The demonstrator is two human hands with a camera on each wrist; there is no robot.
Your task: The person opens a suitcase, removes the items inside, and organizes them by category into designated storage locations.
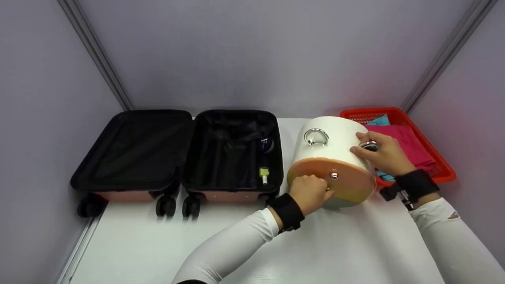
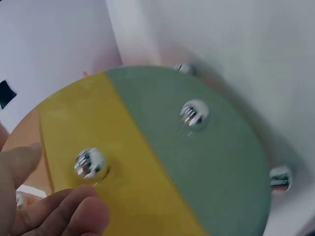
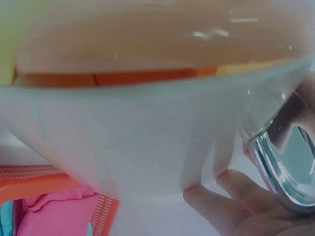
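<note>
The place looked like a staged recording booth rather than a home: plain grey partition walls (image 1: 252, 51) met in metal-framed corners behind a bare white table (image 1: 315, 244). On it were laid out props, an open black-lined suitcase (image 1: 177, 152) and a red plastic basket (image 1: 430, 157) of folded cloths.

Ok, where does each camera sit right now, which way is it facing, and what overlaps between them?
Head: above the table, looking forward and down at the open suitcase, white case and red basket; both forearms, left hand and right hand show.
Left wrist: close on the case's colored base with metal studs; fingertips show.
Right wrist: low beside the case wall, facing the basket; fingers on the metal ring.
Shared: all three show the white case.
</note>
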